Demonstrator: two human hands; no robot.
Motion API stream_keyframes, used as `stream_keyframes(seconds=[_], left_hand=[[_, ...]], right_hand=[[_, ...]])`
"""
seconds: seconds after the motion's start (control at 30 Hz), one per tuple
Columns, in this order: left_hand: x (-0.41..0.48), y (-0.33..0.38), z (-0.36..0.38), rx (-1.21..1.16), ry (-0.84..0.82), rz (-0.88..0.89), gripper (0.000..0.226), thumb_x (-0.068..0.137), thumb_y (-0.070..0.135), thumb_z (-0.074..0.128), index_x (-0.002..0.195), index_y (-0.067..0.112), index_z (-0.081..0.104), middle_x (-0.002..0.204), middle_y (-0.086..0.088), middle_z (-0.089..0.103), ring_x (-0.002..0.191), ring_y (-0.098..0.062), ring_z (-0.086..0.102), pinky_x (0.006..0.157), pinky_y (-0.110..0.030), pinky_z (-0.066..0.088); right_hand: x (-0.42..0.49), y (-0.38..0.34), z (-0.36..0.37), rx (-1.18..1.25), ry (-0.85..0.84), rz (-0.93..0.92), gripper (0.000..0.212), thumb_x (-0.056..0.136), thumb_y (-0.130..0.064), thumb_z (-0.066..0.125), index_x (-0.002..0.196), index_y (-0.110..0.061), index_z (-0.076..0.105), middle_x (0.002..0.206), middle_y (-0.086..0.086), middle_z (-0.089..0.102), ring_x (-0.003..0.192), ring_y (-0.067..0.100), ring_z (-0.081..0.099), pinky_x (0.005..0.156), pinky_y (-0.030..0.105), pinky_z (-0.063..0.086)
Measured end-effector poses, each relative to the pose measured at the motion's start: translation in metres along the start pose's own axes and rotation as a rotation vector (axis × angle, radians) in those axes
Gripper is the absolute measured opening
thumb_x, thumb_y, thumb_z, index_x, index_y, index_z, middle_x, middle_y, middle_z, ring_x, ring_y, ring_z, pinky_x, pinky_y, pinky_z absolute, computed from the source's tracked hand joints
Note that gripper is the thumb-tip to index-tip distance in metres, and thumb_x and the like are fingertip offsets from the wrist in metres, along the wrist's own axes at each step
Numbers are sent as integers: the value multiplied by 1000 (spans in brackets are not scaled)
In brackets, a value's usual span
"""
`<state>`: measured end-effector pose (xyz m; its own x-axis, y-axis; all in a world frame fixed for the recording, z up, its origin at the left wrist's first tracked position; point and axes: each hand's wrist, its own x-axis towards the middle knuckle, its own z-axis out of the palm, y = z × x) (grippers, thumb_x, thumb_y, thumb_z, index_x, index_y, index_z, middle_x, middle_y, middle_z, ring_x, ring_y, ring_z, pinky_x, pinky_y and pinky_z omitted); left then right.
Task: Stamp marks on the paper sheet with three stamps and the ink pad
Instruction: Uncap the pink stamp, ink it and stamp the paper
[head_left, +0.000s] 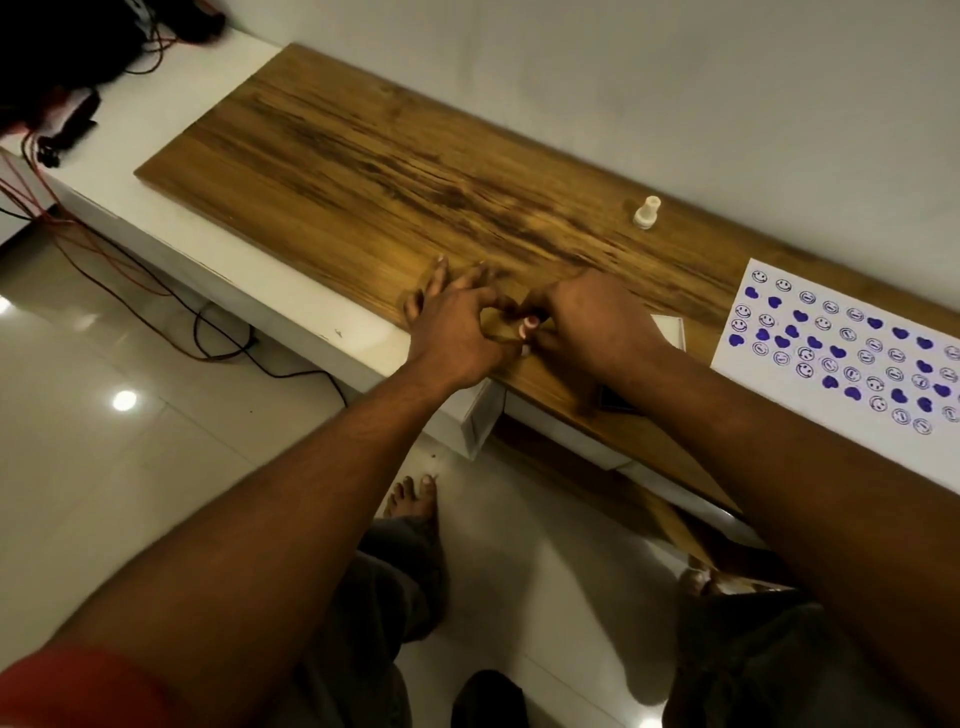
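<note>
My left hand (457, 332) and my right hand (592, 317) meet at the front edge of the wooden board (363, 171). Their fingertips close together on two small white stamps (529, 325), blurred and mostly hidden. My left hand's other fingers spread over the wood. A third white stamp (647, 212) stands upright alone further back. The paper sheet (810, 395), on the right, is covered with purple hearts and smiley rings. A white box edge (672, 330) shows behind my right wrist, and a dark corner (613, 404), perhaps the ink pad, shows under my right forearm.
The board lies on a low white bench (218, 265) against a white wall. Black gear and red and black cables (78, 104) sit at the far left and trail onto the tiled floor. My bare feet (413, 499) are below the bench edge.
</note>
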<state>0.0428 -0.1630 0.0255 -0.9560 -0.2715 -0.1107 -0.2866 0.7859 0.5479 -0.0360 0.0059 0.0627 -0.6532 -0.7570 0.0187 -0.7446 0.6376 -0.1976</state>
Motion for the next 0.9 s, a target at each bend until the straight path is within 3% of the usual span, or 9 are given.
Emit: stream_keyframes(seconds=[0.1,0.2,0.53,0.7,0.9], left_hand=[[-3,2,5,-40,29,19,33,71,56,88,101,49,74,169,9,34,162,-28,0,121,-60,4],[-4,5,11,-51,49,33,31,74,55,86,101,47,75,168,8,35,162,-27,-2,122,-61,4],[0,0,22,-47,84,184,30,84,45,77,113,35,75,172,8,24,161,-25,-12,122,-62,-3],[1,0,24,-30,79,209,32,84,45,74,113,32,75,173,5,24,161,-31,-13,123,-62,0],[2,2,21,-3,55,214,33,86,43,78,116,33,74,173,6,21,160,-34,-15,123,-63,3]], right_hand=[[-8,2,-3,43,-5,12,26,98,-36,66,122,-27,74,105,0,77,89,17,69,77,29,52],[-10,0,-5,52,7,22,25,97,-37,68,120,-28,74,104,-1,77,89,17,70,82,37,59],[-5,8,-3,43,-9,15,22,96,-37,69,118,-33,74,102,-3,76,90,16,68,79,33,56],[-6,11,-5,10,-2,-46,23,99,-33,67,121,-30,73,106,-1,74,95,17,68,84,36,57],[-6,12,-5,-36,28,-148,26,101,-32,62,125,-26,72,108,2,72,98,17,64,80,28,46]])
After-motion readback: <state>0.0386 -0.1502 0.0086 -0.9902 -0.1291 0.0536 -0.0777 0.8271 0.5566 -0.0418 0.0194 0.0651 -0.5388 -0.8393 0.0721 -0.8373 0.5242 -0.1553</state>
